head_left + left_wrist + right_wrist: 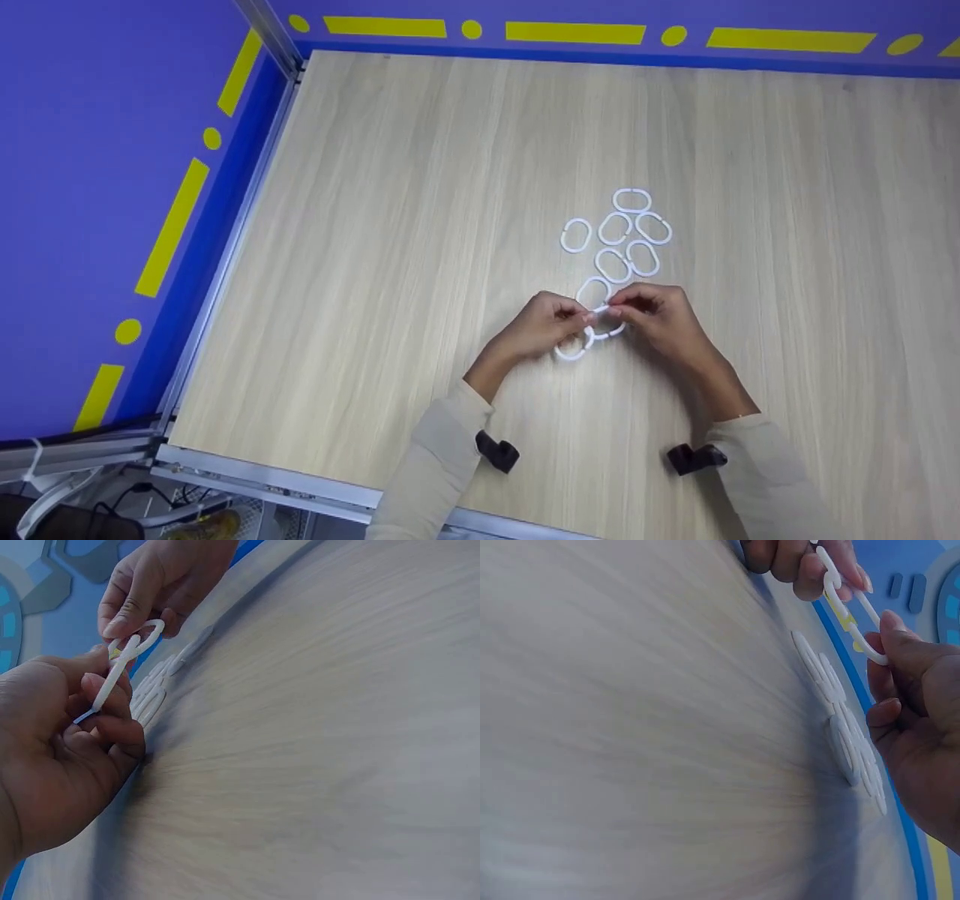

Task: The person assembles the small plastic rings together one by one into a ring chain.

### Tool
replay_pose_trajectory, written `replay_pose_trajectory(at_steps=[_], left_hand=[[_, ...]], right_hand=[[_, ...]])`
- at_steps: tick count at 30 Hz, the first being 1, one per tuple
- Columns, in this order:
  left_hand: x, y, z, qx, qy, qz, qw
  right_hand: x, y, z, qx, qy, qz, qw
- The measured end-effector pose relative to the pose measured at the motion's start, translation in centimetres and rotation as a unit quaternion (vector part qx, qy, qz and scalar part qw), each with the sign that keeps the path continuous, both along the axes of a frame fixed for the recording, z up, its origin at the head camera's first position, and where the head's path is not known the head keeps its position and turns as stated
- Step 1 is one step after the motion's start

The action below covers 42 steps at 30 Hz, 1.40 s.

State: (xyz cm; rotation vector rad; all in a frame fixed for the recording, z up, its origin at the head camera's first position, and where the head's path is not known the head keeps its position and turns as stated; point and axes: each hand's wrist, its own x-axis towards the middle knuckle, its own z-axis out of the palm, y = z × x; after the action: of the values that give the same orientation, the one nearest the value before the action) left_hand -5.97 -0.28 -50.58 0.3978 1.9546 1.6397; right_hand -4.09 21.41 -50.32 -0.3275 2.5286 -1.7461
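My left hand [544,326] and my right hand [664,322] meet above the table, fingertips almost touching. Between them is a white plastic oval ring [609,335] with a small gap in its side; both hands pinch it. A second white oval ring [572,358] hangs from the left fingers and meets the first; the fingers partly hide whether they are linked. In the right wrist view, the right thumb and index finger grip the end of the first ring [866,649]. Just beyond the hands lies a loose white ring [593,280], partly behind them.
Several more loose white oval rings [632,211] lie flat in a cluster on the wood-grain table [420,225], farther from me. A blue wall [112,187] with yellow marks stands at the left, another at the back. A metal rail [277,480] edges the table.
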Motion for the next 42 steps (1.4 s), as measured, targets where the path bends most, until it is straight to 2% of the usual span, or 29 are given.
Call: replay_pose_trajectory(at_steps=[4,8,10,13,17,24,30,34,42], left_hand=[[-0.1,-0.5,-0.2,-0.022,0.026,0.013,0.9993],[-0.3,-1.4,-0.4,-0.037,0.023,0.039,0.9983],[-0.3,-1.8,-0.5,-0.041,0.021,0.049,0.9977],[-0.4,-2.2,-0.7,-0.039,0.024,0.056,0.9974],[-0.4,-2.4,-0.8,-0.032,0.024,0.058,0.9975],[-0.5,-2.6,-0.8,-0.028,0.020,0.055,0.9979],[-0.5,-2.6,-0.9,-0.025,0.012,0.057,0.9980],[-0.4,-2.6,-0.8,-0.022,0.006,0.058,0.9981],[-0.4,-2.6,-0.8,-0.022,0.003,0.058,0.9981]], right_hand=[[0.1,0.6,0.0,-0.013,-0.004,-0.018,0.9998],[0.2,2.0,0.1,-0.029,-0.005,-0.068,0.9973],[0.3,2.8,0.2,-0.015,-0.006,-0.095,0.9953],[0.5,4.0,0.0,0.047,-0.005,-0.120,0.9916],[0.8,4.8,-0.5,0.137,-0.003,-0.113,0.9841],[0.5,4.0,-0.6,0.211,-0.012,-0.101,0.9722],[0.1,2.9,0.2,0.276,-0.047,-0.114,0.9533],[0.0,2.4,0.6,0.296,-0.063,-0.118,0.9457],[0.1,2.2,0.4,0.302,-0.037,-0.110,0.9463]])
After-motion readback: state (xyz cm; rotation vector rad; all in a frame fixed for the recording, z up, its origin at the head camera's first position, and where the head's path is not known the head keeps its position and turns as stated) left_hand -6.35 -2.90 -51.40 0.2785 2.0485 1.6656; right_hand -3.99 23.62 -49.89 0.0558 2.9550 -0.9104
